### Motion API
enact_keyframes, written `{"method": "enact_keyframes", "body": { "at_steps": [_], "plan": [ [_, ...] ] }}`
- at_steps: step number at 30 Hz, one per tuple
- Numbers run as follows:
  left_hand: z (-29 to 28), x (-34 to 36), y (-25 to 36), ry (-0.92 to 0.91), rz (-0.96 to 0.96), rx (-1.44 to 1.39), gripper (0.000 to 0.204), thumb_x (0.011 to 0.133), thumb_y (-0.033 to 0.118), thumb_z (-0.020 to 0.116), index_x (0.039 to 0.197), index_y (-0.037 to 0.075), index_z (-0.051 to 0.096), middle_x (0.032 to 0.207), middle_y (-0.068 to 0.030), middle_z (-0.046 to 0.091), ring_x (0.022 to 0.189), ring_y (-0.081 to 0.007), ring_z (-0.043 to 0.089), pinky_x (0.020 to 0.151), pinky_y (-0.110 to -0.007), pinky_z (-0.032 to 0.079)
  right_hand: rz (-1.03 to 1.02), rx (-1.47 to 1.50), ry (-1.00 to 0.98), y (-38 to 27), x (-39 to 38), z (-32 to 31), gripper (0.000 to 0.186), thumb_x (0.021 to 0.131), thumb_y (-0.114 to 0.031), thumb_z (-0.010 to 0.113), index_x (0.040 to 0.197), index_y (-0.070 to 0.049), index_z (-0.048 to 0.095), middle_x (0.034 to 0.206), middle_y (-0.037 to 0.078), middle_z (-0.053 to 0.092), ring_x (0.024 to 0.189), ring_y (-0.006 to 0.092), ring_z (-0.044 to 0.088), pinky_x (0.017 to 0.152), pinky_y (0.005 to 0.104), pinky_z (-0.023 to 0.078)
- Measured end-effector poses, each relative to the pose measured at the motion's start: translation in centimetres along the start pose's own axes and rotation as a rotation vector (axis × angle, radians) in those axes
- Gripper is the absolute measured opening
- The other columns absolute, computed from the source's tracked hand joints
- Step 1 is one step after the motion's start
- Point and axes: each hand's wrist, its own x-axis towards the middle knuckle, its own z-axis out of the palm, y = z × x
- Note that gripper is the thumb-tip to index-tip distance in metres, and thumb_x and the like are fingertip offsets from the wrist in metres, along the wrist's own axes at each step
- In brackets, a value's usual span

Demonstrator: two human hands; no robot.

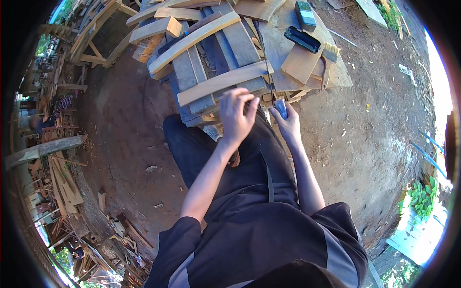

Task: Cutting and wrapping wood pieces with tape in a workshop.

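Head view: at 12 o'clock, a grey plank desk (237,45) carries a pale board (223,82). Right hand (289,126) fingers grip a blue-handled tool (281,109), its thin blade beside the board's 3 o'clock end; left hand (235,115) fingers curl loosely, slightly parted. Dirt floor (345,158) surrounds, timber (62,185) at 8 o'clock, plants (423,198) at 4.

Right hand (289,126) on blue handle (281,109), left hand (237,115) near pale board (222,83)

"Are you making out any lettering?"

"None. A dark box (306,16) is standing near the right edge of the counter (340,73), showing a pale blue label (308,21), but any print is looking too small to read."
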Motion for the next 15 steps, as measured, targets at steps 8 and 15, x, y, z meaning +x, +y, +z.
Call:
{"method": "enact_keyframes", "body": {
  "at_steps": [8, 15],
  "plan": [
    [3.7, -3.3, 1.8, -0.354, -0.877, -1.039, 0.034, 0.098, 0.021, 0.07, 0.122, -0.003, 0.064, 0.104, -0.0045, 0.069, 0.091, -0.0079, 0.064, 0.083, -0.026, 0.051, 0.031, 0.374, -0.197, -4.4, -3.8, -3.8, 0.027, 0.103, -0.025, 0.06, 0.114, -0.001, 0.064, 0.094, 0.004, 0.073, 0.065, 0.0043, 0.052, 0.06, 0.021, 0.043],
    [3.7, -2.0, 2.4, -0.497, -1.025, -1.232, 0.033, 0.098, 0.025, 0.069, 0.123, 0.004, 0.065, 0.1, -0.0027, 0.071, 0.093, -0.0086, 0.064, 0.082, -0.024, 0.047, 0.068, 0.384, -0.215, -3.5, -4.7, -4.9, 0.04, 0.11, -0.034, 0.042, 0.118, -0.002, 0.064, 0.097, 0.006, 0.072, 0.066, 0.0051, 0.053, 0.059, 0.0214, 0.041]
  ]
}}
